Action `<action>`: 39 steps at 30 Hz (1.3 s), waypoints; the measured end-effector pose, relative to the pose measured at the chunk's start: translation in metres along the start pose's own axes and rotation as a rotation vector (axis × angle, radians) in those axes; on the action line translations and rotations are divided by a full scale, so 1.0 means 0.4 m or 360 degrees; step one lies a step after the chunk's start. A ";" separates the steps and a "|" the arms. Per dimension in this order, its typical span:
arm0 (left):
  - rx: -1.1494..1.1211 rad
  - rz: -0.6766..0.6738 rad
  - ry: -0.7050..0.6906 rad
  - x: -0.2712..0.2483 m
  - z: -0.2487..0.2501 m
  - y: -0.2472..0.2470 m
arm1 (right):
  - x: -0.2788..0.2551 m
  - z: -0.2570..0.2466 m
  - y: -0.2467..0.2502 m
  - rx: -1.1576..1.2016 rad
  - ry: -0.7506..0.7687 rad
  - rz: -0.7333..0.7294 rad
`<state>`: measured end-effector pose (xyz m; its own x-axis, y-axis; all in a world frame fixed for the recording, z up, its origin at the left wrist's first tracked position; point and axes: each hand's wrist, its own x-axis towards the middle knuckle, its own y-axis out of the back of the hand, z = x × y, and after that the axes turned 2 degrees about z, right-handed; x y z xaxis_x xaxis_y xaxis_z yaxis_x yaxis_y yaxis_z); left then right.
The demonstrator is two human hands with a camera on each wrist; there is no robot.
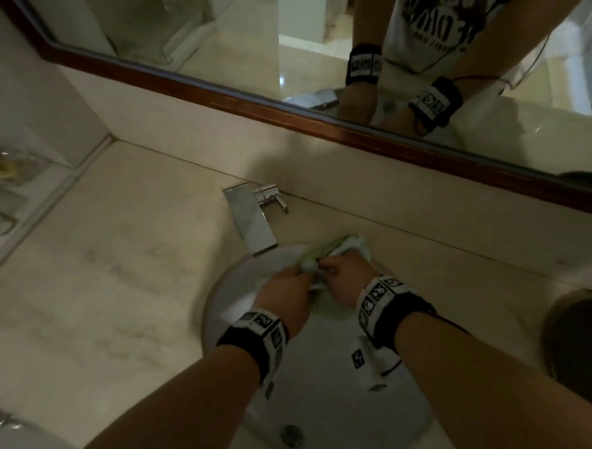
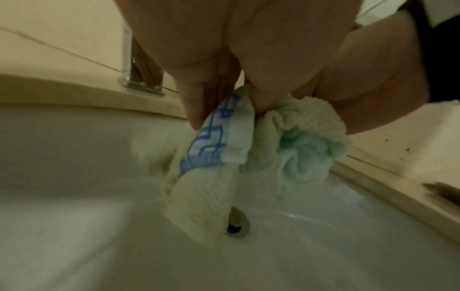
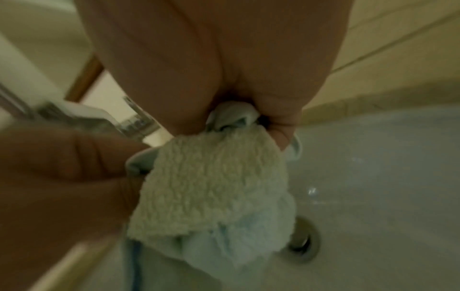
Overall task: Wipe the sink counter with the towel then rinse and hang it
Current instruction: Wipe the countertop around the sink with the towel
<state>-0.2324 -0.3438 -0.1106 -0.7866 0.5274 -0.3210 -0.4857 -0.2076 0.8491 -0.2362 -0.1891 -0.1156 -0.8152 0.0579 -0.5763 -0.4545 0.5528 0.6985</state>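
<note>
A small pale green towel [image 1: 334, 248] with a blue patterned band [image 2: 206, 141] is bunched between both my hands over the white sink bowl [image 1: 330, 391]. My left hand [image 1: 284, 292] grips one end of the towel [image 2: 211, 187], fingers curled round it. My right hand [image 1: 346, 278] grips the other end of the towel [image 3: 211, 187]. The cloth hangs down toward the drain [image 2: 237, 222]. The chrome faucet [image 1: 250, 218] stands just behind and left of my hands; no water stream shows.
Beige marble counter [image 1: 96, 282] spreads left of the sink. A wood-framed mirror [image 1: 293, 114] runs along the back wall. A glass item [image 1: 9, 168] sits at far left, and a dark round object [image 1: 577, 335] at the right edge.
</note>
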 end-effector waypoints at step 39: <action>0.0168 0.0320 -0.0147 0.220 0.027 -0.152 | 0.092 0.121 0.055 -0.0606 0.0348 0.0446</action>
<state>-0.2679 -0.2758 -0.1857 -0.8228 0.5583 -0.1058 -0.2769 -0.2314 0.9326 -0.2588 -0.1345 -0.1420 -0.9619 -0.0374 -0.2710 -0.2729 0.1967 0.9417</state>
